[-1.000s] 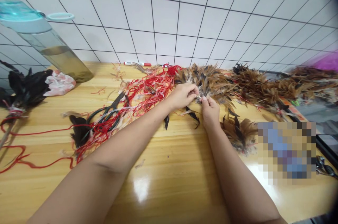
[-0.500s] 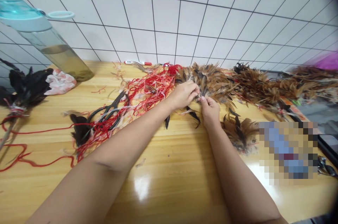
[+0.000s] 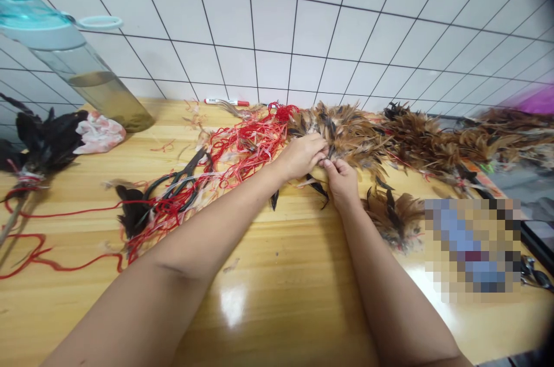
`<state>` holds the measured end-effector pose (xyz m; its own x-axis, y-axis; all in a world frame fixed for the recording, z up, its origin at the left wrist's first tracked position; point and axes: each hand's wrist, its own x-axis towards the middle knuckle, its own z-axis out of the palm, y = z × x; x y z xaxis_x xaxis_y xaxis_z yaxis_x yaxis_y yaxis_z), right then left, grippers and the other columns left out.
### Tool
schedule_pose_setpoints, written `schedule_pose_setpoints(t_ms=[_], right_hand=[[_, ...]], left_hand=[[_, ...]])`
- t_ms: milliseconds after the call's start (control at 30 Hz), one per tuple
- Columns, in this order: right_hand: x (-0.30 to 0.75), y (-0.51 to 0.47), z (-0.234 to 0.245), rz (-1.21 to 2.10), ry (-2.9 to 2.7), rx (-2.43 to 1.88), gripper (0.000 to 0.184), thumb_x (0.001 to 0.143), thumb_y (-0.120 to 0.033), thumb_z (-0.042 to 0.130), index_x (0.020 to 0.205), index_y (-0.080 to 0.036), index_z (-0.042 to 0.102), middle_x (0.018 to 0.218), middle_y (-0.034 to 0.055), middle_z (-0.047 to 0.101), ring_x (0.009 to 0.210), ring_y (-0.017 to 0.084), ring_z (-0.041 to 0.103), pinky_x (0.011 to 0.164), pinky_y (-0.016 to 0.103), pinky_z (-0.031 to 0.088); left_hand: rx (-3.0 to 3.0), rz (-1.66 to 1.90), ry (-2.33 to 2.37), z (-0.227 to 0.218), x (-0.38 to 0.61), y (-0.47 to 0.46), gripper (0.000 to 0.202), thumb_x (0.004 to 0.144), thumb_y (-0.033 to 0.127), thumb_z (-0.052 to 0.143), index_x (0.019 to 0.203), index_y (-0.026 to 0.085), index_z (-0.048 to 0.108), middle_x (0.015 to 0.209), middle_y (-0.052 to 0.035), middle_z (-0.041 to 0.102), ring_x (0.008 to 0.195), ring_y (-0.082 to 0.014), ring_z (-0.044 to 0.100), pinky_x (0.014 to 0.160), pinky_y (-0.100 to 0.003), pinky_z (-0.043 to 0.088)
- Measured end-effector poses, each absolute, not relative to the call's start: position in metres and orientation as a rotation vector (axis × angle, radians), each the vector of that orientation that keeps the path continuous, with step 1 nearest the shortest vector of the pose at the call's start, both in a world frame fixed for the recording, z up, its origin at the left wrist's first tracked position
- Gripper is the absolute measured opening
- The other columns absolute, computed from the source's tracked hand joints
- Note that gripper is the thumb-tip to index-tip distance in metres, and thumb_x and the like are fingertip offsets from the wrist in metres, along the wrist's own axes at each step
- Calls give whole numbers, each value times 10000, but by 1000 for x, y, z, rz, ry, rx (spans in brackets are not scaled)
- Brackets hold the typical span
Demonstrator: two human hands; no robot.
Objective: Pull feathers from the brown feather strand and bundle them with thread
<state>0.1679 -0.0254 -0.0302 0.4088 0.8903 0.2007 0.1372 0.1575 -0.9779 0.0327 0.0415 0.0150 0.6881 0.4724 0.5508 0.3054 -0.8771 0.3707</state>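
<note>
Toward 1 o'clock from the middle of the worktop [image 3: 268, 298], feathers [image 3: 355, 130]: brown pile.
Left hand [image 3: 303, 154]: bent fingers at the pile's near edge; can't make out whether clamped.
Right hand [image 3: 343, 183]: thumb just beside left fingertips; grip equally unclear.
Red thread [image 3: 283, 115]: 11 o'clock.
Scissors [image 3: 193, 165]: 10 o'clock.

**Tiny, Blurry and Cut Off**

What is between the left hand [image 3: 305, 154] and right hand [image 3: 345, 182] is too small to tell. The left arm [image 3: 208, 234] hides some red strings [image 3: 242, 150]. Fuzzy squares [image 3: 467, 246] cover something on the table [image 3: 285, 298]. The bottle's lid [image 3: 38, 26] and a purple thing [image 3: 539, 101] — blurry too — run off the edges. The marker's writing [image 3: 215, 101] is too tiny.
</note>
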Motion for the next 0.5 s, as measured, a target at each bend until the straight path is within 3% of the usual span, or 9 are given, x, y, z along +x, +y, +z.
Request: schedule_pose_setpoints(t_ms=[167,300,400,500], right_hand=[[167,-28,-26,748,-981,-1240,263,739,-443,634,689,-186,615,664,-11,600,687,137,541,704,281,429],[171,-28,-22,842,-855,-1192,320,707,-513,656,715,-204,575,503,-73,402,473,85,348,473,232,306],[173,-28,-19,894,-772,-1145,349,663,-527,696,716,-206,567,472,-97,298,432,66,205,412,231,180],[172,-28,-17,898,-750,-1118,373,643,-539,712,704,-204,559,477,-97,284,434,61,188,404,231,146]], left_hand=[[2520,1301,883,22,33,38,157,846,191,511,985,169,581,1066,-88,584,1041,-217,496,928,-349,377],[2281,1413,1093,22,32,42,112,827,177,517,901,169,599,969,-73,607,952,-198,526,885,-337,400],[2205,1168,1067,21,31,46,89,781,163,538,806,161,623,837,-40,614,777,-151,547,751,-279,422],[2239,766,880,22,31,45,84,732,161,570,760,162,650,748,-5,635,674,-116,548,660,-232,402]])
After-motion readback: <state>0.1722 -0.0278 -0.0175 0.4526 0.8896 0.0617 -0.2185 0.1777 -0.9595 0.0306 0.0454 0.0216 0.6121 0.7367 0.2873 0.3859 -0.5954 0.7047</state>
